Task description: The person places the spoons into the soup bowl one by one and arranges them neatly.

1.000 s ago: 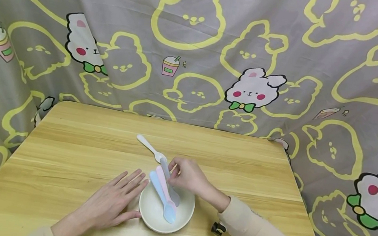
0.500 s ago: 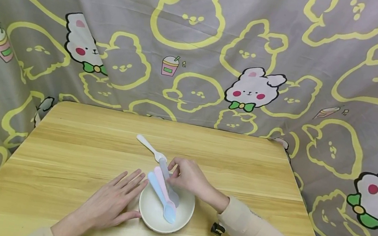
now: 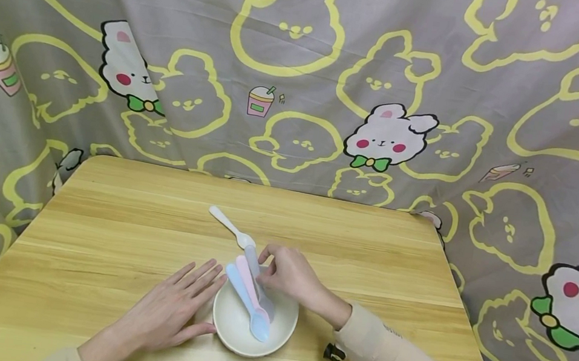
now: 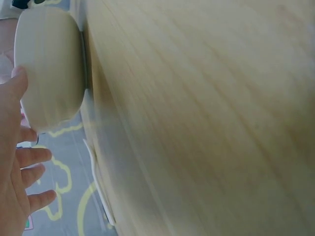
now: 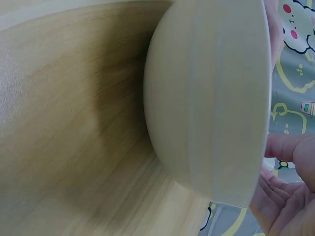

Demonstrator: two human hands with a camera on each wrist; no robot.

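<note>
A cream bowl [image 3: 227, 336] stands on the table with a light blue spoon [image 3: 242, 287], a pink spoon [image 3: 247, 272] and a translucent grey spoon [image 3: 251, 256] leaning in it, handles over the far rim. My right hand [image 3: 290, 275] reaches over the bowl's far right side and pinches the grey spoon's handle between thumb and fingers. My left hand [image 3: 171, 308] lies with straight, spread fingers at the bowl's left side. In the left wrist view its thumb touches the bowl wall [image 4: 51, 69]. The right wrist view shows the bowl's outside [image 5: 206, 103], which hides the spoons.
A white spoon [image 3: 229, 224] lies on the wooden table [image 3: 126, 214] behind the bowl, its head close to the grey handle's end. A small black object [image 3: 334, 353] shows beneath the right sleeve. A patterned grey curtain [image 3: 305, 103] encloses the table.
The grey spoon's handle has shifted slightly with my right hand. The pink and blue handles have tipped a little to the left. My left hand has stayed in place.
</note>
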